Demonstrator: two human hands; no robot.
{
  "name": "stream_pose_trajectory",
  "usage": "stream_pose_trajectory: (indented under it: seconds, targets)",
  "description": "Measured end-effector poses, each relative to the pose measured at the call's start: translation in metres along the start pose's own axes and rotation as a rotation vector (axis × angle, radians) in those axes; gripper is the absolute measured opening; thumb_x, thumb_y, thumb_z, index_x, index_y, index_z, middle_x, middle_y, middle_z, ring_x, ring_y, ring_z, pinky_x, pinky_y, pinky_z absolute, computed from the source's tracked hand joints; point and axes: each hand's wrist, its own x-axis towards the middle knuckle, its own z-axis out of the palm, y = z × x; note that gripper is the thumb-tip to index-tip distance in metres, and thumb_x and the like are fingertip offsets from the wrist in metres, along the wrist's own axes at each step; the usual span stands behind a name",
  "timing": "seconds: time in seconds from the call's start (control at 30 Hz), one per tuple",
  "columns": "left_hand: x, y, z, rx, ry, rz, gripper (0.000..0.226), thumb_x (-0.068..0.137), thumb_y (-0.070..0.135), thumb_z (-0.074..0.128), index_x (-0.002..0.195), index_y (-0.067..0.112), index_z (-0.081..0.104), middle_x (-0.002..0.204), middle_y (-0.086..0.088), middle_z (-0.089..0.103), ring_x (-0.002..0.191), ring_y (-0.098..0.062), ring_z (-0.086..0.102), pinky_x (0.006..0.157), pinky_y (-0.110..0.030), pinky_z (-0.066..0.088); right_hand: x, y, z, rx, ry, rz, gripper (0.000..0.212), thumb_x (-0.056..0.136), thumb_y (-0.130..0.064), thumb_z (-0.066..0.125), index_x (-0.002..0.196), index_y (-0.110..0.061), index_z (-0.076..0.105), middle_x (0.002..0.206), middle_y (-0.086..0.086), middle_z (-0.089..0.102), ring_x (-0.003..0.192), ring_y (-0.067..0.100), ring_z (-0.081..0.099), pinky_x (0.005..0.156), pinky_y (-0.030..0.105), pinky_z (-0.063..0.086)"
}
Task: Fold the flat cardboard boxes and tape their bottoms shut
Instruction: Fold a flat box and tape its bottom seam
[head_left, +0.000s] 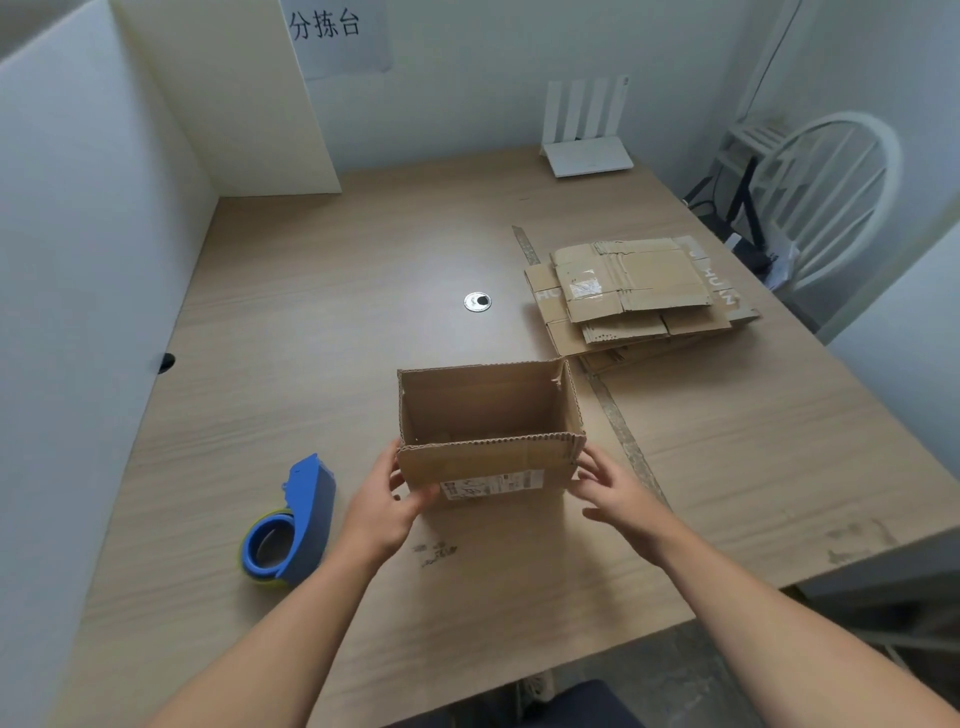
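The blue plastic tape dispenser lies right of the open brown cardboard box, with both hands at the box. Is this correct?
No. In the head view the blue plastic tape dispenser lies left of the open brown cardboard box. The left hand and right hand are at the box.

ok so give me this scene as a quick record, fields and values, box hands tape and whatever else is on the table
box: upright on the table, top open, label on near face
left hand: grips the box's near left corner
right hand: fingers relaxed at the near right corner, contact unclear
tape dispenser: blue, lying left of the box, untouched
flat boxes: stacked beyond the box, to its right
router: white, at the table's far edge
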Motion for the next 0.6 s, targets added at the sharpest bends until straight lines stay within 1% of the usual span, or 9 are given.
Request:
stream_pose_trajectory:
  seconds: [0.03,0.07,0.13,0.17,0.23,0.33,0.43,0.53,0.6]
  targets:
    - [-0.001,0.003,0.002,-0.019,0.01,0.001,0.058,0.089,0.026,0.073,0.141,0.032,0.049,0.128,0.014,0.06,0.122,-0.014,0.056,0.102,-0.038,0.047,0.0,-0.001,0.006,-0.021,0.012,-0.029,0.068,0.075,-0.048,0.071,0.139,-0.045,0.047,0.138,-0.021,0.055,0.124,-0.003,0.053,0.086,0.021,0.049]
    - [-0.001,0.007,0.004,-0.029,0.029,0.012,0.054,0.09,0.024,0.072,0.138,0.033,0.051,0.124,0.017,0.061,0.118,-0.013,0.058,0.099,-0.038,0.049,0.001,-0.001,0.01,-0.029,0.06,-0.063,0.07,0.074,-0.052,0.074,0.139,-0.043,0.048,0.136,-0.017,0.057,0.124,-0.002,0.054,0.088,0.02,0.05]
    - [-0.002,0.015,0.005,-0.032,0.071,0.058,0.048,0.09,0.023,0.071,0.133,0.035,0.055,0.118,0.02,0.062,0.111,-0.008,0.06,0.092,-0.034,0.052,0.001,0.0,0.014,-0.029,0.196,-0.107,0.075,0.07,-0.058,0.078,0.137,-0.042,0.05,0.131,-0.012,0.061,0.125,0.005,0.053,0.099,0.032,0.049]
    - [-0.003,0.018,0.005,-0.038,0.093,0.082,0.047,0.09,0.023,0.071,0.132,0.036,0.055,0.117,0.019,0.062,0.109,-0.004,0.059,0.089,-0.031,0.051,0.0,-0.001,0.015,-0.025,0.238,-0.123,0.075,0.071,-0.054,0.08,0.138,-0.042,0.05,0.129,-0.011,0.061,0.124,0.006,0.053,0.1,0.035,0.047]
    - [-0.002,0.024,0.004,-0.061,0.132,0.119,0.05,0.089,0.024,0.072,0.134,0.035,0.054,0.118,0.013,0.06,0.107,-0.001,0.058,0.086,-0.028,0.05,-0.004,-0.006,0.015,0.002,0.291,-0.155,0.071,0.078,-0.036,0.082,0.14,-0.038,0.048,0.124,-0.009,0.06,0.12,0.005,0.053,0.093,0.031,0.048]
    - [0.003,0.036,0.004,-0.087,0.145,0.175,0.055,0.088,0.025,0.074,0.137,0.037,0.053,0.119,0.007,0.056,0.108,-0.004,0.058,0.088,-0.03,0.05,-0.007,-0.018,0.013,0.074,0.328,-0.191,0.064,0.084,-0.021,0.078,0.139,-0.031,0.049,0.119,-0.002,0.061,0.114,0.011,0.057,0.078,0.024,0.052]
    - [0.006,0.053,0.009,-0.106,0.132,0.215,0.056,0.088,0.025,0.073,0.139,0.033,0.051,0.122,0.002,0.056,0.109,-0.006,0.057,0.084,-0.027,0.051,-0.006,-0.03,0.006,0.141,0.349,-0.21,0.076,0.079,-0.024,0.083,0.143,-0.031,0.043,0.123,-0.001,0.059,0.114,0.016,0.058,0.084,0.036,0.057]
    - [0.012,0.075,0.014,-0.1,0.138,0.266,0.056,0.088,0.025,0.073,0.139,0.031,0.05,0.125,0.004,0.055,0.11,-0.007,0.057,0.081,-0.024,0.051,-0.004,-0.047,-0.005,0.203,0.312,-0.265,0.085,0.075,-0.016,0.085,0.142,-0.03,0.035,0.122,-0.005,0.06,0.113,0.017,0.063,0.082,0.035,0.059]
    - [0.021,0.091,0.017,-0.095,0.131,0.296,0.057,0.088,0.024,0.073,0.139,0.031,0.049,0.127,0.004,0.055,0.11,-0.006,0.057,0.086,-0.029,0.052,-0.001,-0.056,-0.016,0.176,0.302,-0.288,0.09,0.073,-0.016,0.087,0.142,-0.03,0.031,0.123,-0.003,0.061,0.115,0.016,0.062,0.086,0.037,0.059]
